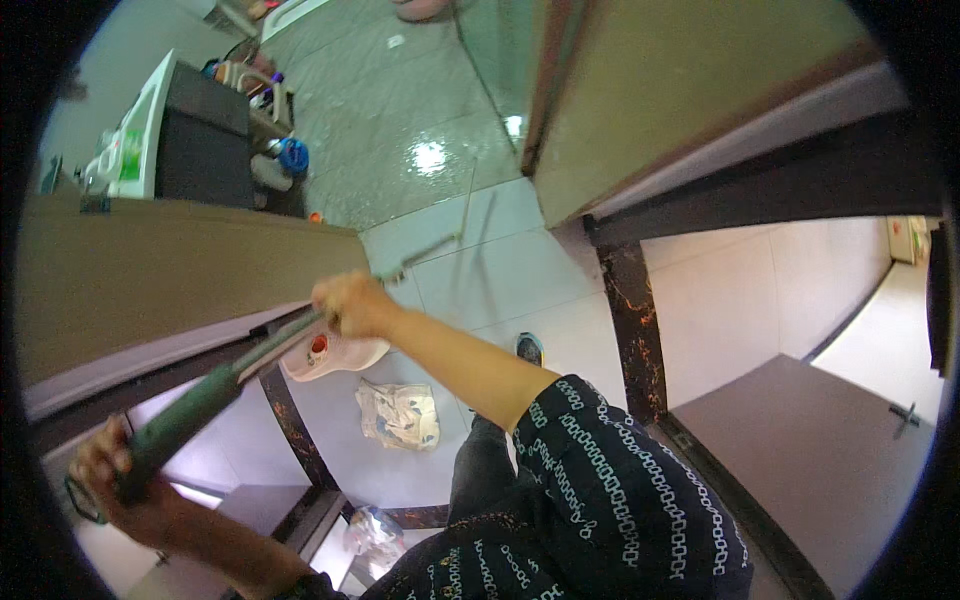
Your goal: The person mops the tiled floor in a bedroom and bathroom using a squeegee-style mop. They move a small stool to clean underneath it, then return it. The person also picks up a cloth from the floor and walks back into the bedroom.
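Observation:
My left hand is closed around the thick green grip of a long-handled floor tool, at the lower left; a loop hangs at the grip's end. Higher up the pole, my right hand grips it, slightly blurred. Beyond that hand the pole runs on to a thin crossbar at the edge of the wet grey floor. The head looks like a squeegee, but blur hides its exact kind.
Between two open doors lies a doorway with dark marbled strips. A crumpled cloth and a pale pink plastic item lie on the tiles near my shoe. A dark cabinet and a blue container stand at upper left.

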Demonstrator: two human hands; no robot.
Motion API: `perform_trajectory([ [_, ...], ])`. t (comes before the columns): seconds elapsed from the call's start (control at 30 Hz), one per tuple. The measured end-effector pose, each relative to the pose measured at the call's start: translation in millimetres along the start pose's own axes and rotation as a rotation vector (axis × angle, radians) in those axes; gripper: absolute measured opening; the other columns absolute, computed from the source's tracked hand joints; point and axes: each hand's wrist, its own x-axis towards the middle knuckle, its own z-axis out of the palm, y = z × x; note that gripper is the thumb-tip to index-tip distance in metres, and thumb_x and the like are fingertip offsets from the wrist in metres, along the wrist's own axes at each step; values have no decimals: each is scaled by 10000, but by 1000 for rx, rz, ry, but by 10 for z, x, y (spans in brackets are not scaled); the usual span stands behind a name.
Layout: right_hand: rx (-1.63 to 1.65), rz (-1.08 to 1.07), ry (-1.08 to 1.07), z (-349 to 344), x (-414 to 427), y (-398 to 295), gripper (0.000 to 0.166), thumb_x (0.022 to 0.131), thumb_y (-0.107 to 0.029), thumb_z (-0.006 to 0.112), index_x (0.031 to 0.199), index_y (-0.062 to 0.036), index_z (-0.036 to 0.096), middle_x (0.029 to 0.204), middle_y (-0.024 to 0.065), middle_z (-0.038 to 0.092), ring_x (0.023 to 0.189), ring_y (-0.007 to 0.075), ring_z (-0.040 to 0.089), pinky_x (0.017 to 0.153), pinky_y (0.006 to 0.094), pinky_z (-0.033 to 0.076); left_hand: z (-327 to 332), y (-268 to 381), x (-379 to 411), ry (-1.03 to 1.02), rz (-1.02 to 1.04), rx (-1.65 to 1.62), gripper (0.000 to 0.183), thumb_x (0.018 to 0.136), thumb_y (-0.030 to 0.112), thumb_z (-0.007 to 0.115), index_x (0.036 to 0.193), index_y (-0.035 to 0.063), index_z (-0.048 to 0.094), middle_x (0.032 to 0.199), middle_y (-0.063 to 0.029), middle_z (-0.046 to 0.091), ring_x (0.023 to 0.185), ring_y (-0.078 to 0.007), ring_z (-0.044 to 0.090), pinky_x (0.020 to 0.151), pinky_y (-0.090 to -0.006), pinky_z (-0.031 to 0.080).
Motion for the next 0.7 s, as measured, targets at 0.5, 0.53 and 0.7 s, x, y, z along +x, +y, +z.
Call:
perform_trajectory([
  [0.5, -586, 764, -300, -2086, -3172, 540, 107, 705, -161, 595, 812, -150, 592, 806, 69, 603, 796, 281, 582, 697, 422, 456, 1673, -1366, -1541, -322, -756, -435, 206, 745, 4, 610, 800, 124, 452, 730, -37, 524, 792, -219, 541, 902, -460, 372],
  [0.53, -582, 817, -258, -2124, -3314, 727, 99, 702, -163, 589, 799, -146, 597, 812, 73, 606, 803, 283, 580, 703, 417, 455, 1797, -1498, -1711, -331, -768, -467, 219, 742, -6, 623, 786, 119, 449, 748, -38, 531, 816, -228, 541, 917, -457, 350],
  [0.7, -442, 829, -396, -1458, -3048, 1008, 134, 708, -181, 568, 815, -126, 626, 840, 124, 609, 879, 327, 573, 751, 446, 449, 1364, -1493, -1543, -215, -805, -365, 209, 764, -8, 604, 805, 113, 439, 766, -56, 518, 825, -234, 533, 884, -415, 366],
])
